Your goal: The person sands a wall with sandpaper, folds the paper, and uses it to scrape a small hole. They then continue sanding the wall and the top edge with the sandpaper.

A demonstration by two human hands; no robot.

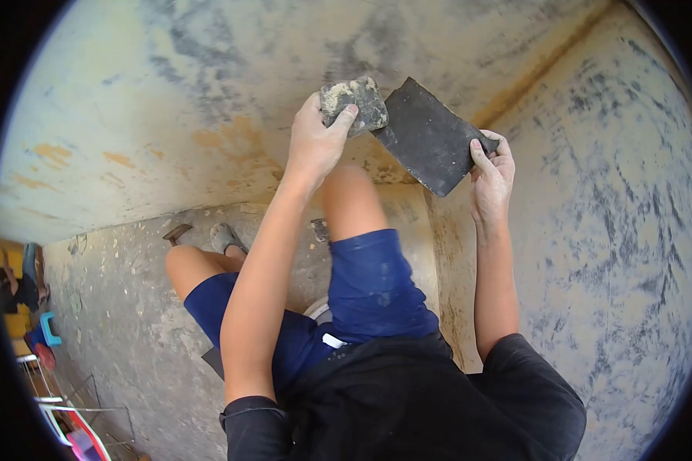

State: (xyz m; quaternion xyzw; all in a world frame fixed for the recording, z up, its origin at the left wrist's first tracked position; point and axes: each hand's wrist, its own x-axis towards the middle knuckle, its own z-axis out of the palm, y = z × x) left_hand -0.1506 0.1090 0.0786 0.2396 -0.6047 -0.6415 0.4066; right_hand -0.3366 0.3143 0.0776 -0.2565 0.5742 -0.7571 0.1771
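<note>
My left hand [321, 132] is closed around a small dark sanding block [369, 104], its face caked with pale dust. Pinched at one corner between the thumb and fingers of my right hand [492, 173] is a black sheet of sandpaper [427, 134]. The sheet is tilted, with its left corner right beside the block's edge. Both hands are raised above my bent knee, in front of the patchy wall [231, 84]. Whitish dust coats the fingers of my right hand.
A second wall [592, 230] meets the first at a brownish corner on the right. On the grey floor [146, 323] lies a scraper-like tool [178, 233] near my foot [227, 238]. A blue stool [51, 329], metal frames and another person's leg [32, 265] appear at far left.
</note>
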